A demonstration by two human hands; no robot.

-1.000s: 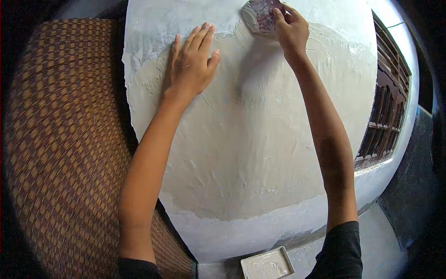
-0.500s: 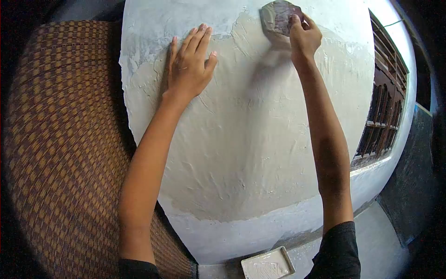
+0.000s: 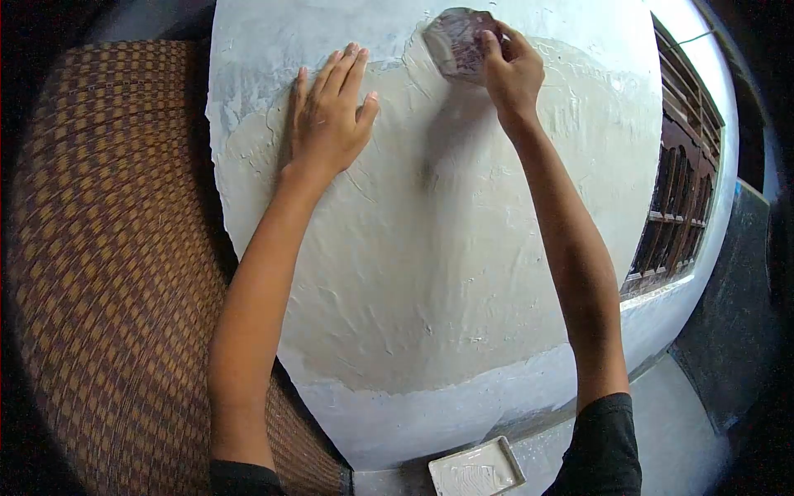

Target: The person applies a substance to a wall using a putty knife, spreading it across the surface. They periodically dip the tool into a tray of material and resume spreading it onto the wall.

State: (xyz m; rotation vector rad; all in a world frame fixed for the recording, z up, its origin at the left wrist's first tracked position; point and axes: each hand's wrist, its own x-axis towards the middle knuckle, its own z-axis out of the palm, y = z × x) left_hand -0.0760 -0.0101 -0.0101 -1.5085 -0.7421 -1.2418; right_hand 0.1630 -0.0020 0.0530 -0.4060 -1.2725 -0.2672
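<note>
right hand [image 3: 514, 78]: thumb and fingers pinched closed on scraper edge
scraper [image 3: 457, 43]: thin flat blade, paste-smeared, just left of right-hand grip; held edge hidden by fingers, material unclear
left hand [image 3: 329, 124]: spread flat against wall, left of grip; palm hidden
paste coat [image 3: 496, 256]: cream, ridged, ragged-edged, mostly below grip
wall [image 3: 413, 417]: whitish, top cut off
tray [image 3: 514, 460]: shallow, rectangular, streaky paste inside, well below grip, bottom cut off
woven mat [image 3: 124, 248]: brown-tan, far left of grip
window [image 3: 682, 198]: dark, barred, right of grip
</note>
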